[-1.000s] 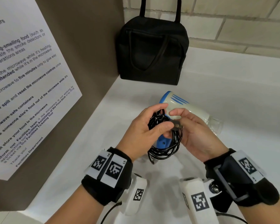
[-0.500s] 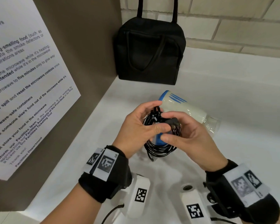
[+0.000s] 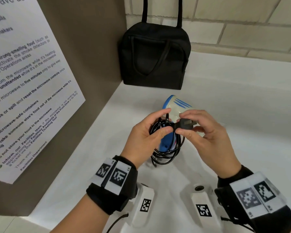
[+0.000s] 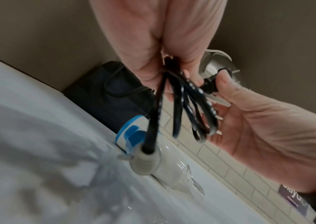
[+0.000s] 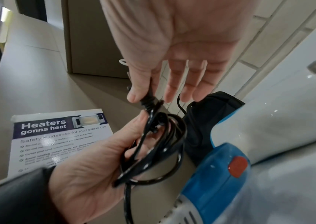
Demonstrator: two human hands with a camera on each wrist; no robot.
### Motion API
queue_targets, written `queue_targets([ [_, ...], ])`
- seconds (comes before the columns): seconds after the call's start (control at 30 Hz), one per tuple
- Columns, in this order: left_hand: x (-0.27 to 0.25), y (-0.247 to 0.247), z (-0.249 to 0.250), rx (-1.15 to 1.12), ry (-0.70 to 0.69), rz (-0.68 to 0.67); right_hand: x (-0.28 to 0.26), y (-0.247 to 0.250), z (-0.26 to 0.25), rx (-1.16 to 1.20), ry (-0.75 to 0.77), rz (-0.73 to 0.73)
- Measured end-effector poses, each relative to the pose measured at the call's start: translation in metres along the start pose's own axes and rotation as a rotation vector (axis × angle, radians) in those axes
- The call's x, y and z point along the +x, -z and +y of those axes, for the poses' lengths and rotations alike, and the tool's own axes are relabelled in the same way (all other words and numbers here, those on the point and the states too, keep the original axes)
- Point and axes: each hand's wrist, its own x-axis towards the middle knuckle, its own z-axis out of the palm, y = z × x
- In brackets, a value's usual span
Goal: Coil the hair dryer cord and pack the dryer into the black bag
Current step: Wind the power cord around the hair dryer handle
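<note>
A white and blue hair dryer (image 3: pixel 175 105) lies on the white counter, its blue handle (image 5: pixel 212 174) toward me. Its black cord (image 3: pixel 166 152) is gathered in loops above the handle. My left hand (image 3: pixel 146 133) pinches the loops (image 4: pixel 184 106) together between thumb and fingers. My right hand (image 3: pixel 203 132) pinches the black plug (image 3: pixel 186 123) at the top of the coil, between thumb and forefinger, the other fingers straight (image 5: pixel 193 78). The black bag (image 3: pixel 155 56) stands upright in the back corner, beyond both hands, its handles up against the wall.
A brown side wall with a white microwave notice (image 3: pixel 23 84) bounds the counter (image 3: pixel 242 101) on the left. A tiled wall (image 3: pixel 242 27) runs behind the bag. A metal tap (image 4: pixel 218 63) shows in the left wrist view.
My right hand has drawn the plug end up and to the right, over the top of the coil. The left hand keeps holding the loops in place.
</note>
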Motion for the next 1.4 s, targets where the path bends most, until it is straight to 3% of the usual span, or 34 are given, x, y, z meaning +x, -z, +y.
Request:
queue_targets([
  [0.37,0.005,-0.01,-0.02,0.182,-0.08,0.195,-0.018,-0.006,-0.023,-0.266,0.132,-0.087],
  [0.57,-0.002,-0.024,-0.018,0.285,-0.211,0.119,-0.012,-0.011,-0.034,-0.559,0.237,-0.084],
  [0.73,-0.005,-0.032,-0.005,0.578,-0.267,0.004,0.012,0.006,-0.042,0.176,-0.144,0.071],
  [0.97,-0.008,-0.023,-0.003,0.767,-0.294,-0.048,0.029,0.016,-0.042,0.249,-0.193,0.089],
  [1.1,-0.006,-0.019,-0.004,0.768,-0.293,-0.027,0.036,0.02,-0.038,0.257,-0.227,0.122],
  [1.2,-0.003,-0.017,-0.005,0.721,-0.335,-0.025,0.042,0.018,-0.02,0.379,-0.433,0.128],
  [1.3,-0.003,-0.015,-0.002,0.661,-0.345,0.001,0.042,0.009,-0.005,0.49,-0.73,0.007],
  [1.4,-0.005,-0.016,0.002,0.596,-0.338,0.0,0.037,-0.001,0.0,0.558,-0.825,-0.134],
])
